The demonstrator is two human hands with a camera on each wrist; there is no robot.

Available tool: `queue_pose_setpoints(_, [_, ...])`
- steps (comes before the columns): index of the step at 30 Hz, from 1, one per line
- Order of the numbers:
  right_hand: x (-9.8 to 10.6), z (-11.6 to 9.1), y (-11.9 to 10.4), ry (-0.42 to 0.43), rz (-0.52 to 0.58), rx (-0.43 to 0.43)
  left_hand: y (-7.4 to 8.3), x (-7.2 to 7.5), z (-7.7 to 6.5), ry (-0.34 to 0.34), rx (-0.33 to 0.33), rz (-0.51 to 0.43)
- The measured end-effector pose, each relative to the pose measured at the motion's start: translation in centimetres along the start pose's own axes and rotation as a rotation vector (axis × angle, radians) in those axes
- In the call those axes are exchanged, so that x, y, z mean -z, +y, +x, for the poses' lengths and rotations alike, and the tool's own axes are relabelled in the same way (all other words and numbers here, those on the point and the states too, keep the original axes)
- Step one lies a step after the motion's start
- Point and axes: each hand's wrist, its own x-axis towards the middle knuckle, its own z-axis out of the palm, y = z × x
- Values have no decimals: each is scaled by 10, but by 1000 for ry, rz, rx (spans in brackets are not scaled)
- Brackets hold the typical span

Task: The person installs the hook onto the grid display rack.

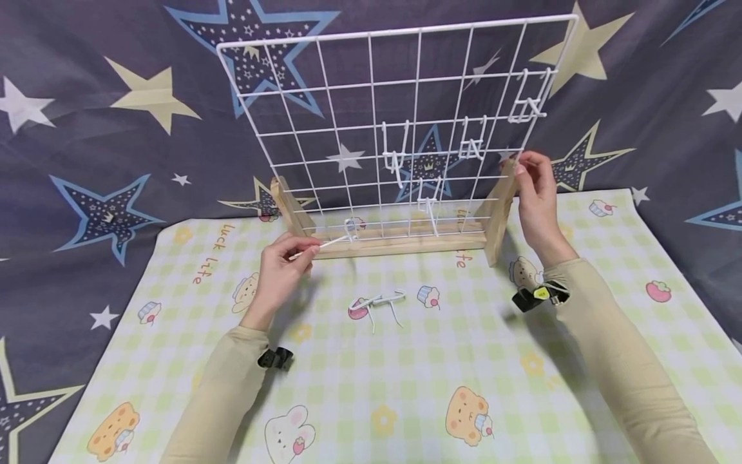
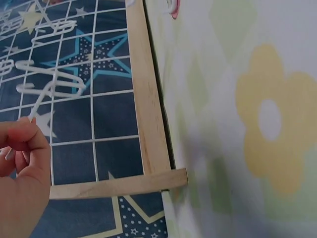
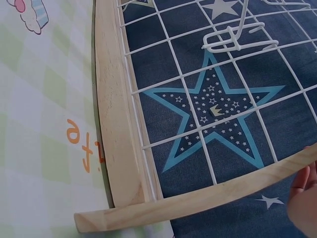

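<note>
A white wire grid (image 1: pixel 394 82) stands upright in a wooden stand (image 1: pixel 400 245). Low at the grid's left side, a white wire hook (image 1: pixel 336 241) is pinched by its rod between the thumb and fingers of my left hand (image 1: pixel 279 267). In the left wrist view the hook's bent frame (image 2: pixel 52 85) overlaps the grid wires. My right hand (image 1: pixel 538 200) holds the top of the stand's right wooden upright (image 1: pixel 500 216); in the right wrist view only its fingertips (image 3: pixel 299 181) show at the wood. Another white hook (image 1: pixel 379 300) lies loose on the tablecloth in front of the stand.
Several white hooks hang on the grid, among them one at upper right (image 1: pixel 526 108), one near the middle (image 1: pixel 395 154) and one lower down (image 1: pixel 430 206). A checked tablecloth (image 1: pixel 371 367) covers the table. Behind rises a dark star-patterned curtain (image 1: pixel 93 64).
</note>
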Motion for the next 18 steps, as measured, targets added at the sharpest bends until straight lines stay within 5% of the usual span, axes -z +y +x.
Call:
queue_pose_setpoints(9, [0, -1, 1, 6, 4, -3, -16, -6, 1, 96, -25, -85])
queue_pose_setpoints(18, [1, -1, 1, -2, 16, -12, -3, -21, 3, 169, -149, -130])
